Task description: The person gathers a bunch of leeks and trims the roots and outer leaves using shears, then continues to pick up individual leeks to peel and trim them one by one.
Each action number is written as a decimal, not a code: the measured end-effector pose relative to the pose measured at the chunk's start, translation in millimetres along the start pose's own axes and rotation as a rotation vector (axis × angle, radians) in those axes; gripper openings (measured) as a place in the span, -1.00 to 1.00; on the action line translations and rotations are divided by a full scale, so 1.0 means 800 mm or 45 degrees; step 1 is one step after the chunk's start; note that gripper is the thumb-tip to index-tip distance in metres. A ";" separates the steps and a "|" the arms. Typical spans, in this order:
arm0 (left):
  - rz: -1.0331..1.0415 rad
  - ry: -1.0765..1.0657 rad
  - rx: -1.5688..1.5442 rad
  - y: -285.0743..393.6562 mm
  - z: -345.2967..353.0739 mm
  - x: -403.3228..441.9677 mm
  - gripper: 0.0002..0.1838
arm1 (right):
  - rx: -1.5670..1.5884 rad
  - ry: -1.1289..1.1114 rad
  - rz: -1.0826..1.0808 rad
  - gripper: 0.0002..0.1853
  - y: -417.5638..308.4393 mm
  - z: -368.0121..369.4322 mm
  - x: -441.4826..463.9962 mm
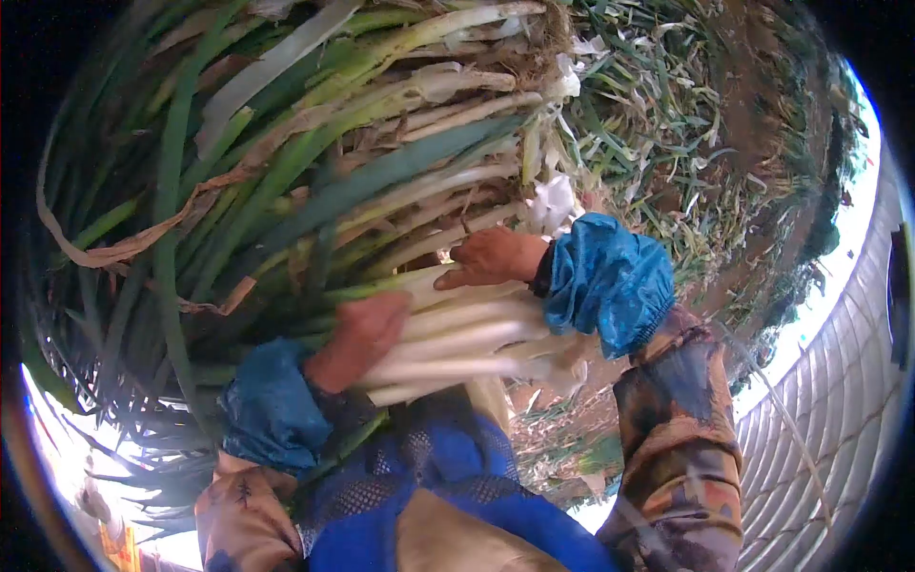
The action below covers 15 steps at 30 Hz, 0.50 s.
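Long green onions with pale stalks [467, 329] lie crosswise in front of me, their leaves [105, 219] spreading to the left and their roots to the right. My left hand [360, 338], blurred by motion, is on the stalks where white turns to green; its fingers are smeared. My right hand [494, 257] rests on the upper edge of the cleaned white stalks, fingers bent with a gap between thumb and forefinger. Behind both hands a larger heap of unpeeled onions [419, 105] with dry outer leaves is piled up. Blue sleeve covers wrap both wrists.
Leaf scraps [639, 124] litter the brown soil [758, 86] at the upper right. A ribbed, silvery sheet [810, 448] stands at the right side. Blue cloth and mesh [410, 467] cover my lap, close to the stalks.
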State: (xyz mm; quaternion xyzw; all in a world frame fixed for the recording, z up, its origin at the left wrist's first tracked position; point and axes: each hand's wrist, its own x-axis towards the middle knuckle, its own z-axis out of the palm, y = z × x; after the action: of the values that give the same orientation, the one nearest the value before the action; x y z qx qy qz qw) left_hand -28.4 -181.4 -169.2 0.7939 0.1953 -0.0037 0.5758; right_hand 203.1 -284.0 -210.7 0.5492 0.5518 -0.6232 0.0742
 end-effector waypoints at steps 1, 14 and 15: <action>-0.087 -0.070 -0.026 0.008 -0.004 0.005 -0.67 | 0.030 0.070 -0.055 -0.28 0.000 0.010 -0.003; -0.669 -1.070 -0.048 -0.088 0.064 0.056 -0.36 | -0.163 0.609 0.031 -0.47 -0.017 -0.009 -0.083; -0.674 -1.058 -0.036 -0.092 0.069 0.055 -0.34 | -0.121 0.694 0.349 -0.47 -0.011 -0.038 -0.122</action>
State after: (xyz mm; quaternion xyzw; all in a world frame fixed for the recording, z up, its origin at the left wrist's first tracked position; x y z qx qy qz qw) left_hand 1.4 -199.0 -265.2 0.6404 0.1443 -0.4637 0.5951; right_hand 252.7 -307.2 -123.9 0.7615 0.5006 -0.4105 0.0326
